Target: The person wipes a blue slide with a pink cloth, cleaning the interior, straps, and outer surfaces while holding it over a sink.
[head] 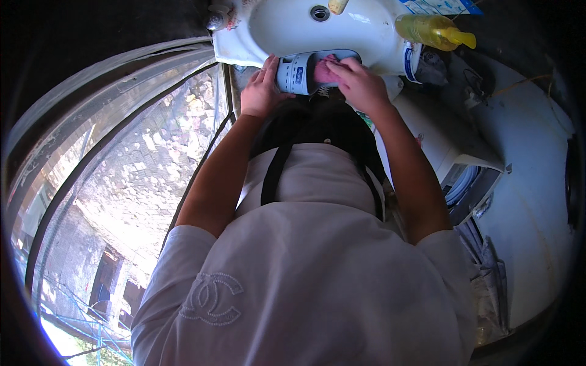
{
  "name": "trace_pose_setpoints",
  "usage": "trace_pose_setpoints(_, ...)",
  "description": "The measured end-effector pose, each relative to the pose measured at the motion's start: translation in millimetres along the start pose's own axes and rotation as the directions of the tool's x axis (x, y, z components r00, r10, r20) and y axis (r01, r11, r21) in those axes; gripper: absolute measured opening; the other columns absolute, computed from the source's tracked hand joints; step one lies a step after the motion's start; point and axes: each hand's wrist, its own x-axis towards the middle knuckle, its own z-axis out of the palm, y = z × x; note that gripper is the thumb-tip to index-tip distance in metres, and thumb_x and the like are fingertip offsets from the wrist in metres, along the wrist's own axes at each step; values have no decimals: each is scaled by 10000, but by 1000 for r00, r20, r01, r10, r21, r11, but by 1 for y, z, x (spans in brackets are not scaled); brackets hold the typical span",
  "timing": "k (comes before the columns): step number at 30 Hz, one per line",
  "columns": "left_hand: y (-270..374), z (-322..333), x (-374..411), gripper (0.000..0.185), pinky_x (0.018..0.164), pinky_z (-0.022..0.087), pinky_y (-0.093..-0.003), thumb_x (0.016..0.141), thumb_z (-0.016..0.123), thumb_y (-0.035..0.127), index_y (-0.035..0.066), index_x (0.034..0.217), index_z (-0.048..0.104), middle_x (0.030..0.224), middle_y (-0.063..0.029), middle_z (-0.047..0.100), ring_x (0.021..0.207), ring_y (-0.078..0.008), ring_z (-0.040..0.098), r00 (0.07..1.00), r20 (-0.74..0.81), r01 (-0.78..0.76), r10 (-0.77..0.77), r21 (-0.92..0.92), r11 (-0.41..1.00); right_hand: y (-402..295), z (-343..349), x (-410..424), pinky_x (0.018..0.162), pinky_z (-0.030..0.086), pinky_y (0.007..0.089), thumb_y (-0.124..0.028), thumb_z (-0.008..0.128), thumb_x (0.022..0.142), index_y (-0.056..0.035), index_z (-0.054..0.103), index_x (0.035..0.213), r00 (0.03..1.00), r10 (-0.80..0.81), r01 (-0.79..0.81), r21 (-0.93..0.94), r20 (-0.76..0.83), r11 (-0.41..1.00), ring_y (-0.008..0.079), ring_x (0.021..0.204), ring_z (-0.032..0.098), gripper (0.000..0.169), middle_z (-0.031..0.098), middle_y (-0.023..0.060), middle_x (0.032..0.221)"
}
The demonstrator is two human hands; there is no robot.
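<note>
My left hand (263, 91) grips the strap end of a light grey-blue slide sandal (296, 75), whose wide strap has slots and a dark blue patch with writing. The sandal lies sideways at the front rim of a white ceramic washbasin (224, 50). In my right hand (364, 87) is a bunched pink cloth (324, 72), pressed against the sandal's footbed just right of the strap. The sandal's far end shows beyond my right fingers. My left thumb is at the strap's near edge.
A yellow pump bottle (421, 29) lies on the basin's right side, above a white tube (412, 59) with a blue label. A metal tap knob (215, 20) sits at the left. A mesh-covered window (151, 151) is on my left, a white appliance (439, 137) on my right.
</note>
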Motion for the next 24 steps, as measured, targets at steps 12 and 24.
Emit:
trace_pose_setpoints(12, 14, -12, -3, 1083, 1081, 562, -479, 735, 903, 366, 181, 1672, 393, 1660, -41, 465, 1248, -407, 612, 996, 12, -86, 85, 142, 986, -63, 5, 49, 1040, 571, 474, -126, 600, 989, -259, 620, 1508, 1000, -2, 2, 23, 31, 1000, 329, 1273, 673, 535, 616, 58, 1517)
trace_pose_setpoints(24, 23, -11, -1, 1142, 1037, 584, -476, 671, 946, 368, 109, 1654, 424, 1618, -113, 529, 1218, -416, 636, 1000, 9, -3, 2, 177, 984, -71, -30, 31, 979, 594, 455, -109, 606, 991, -273, 600, 1525, 997, 12, -6, 77, -71, 997, 336, 1199, 703, 558, 635, 24, 1475)
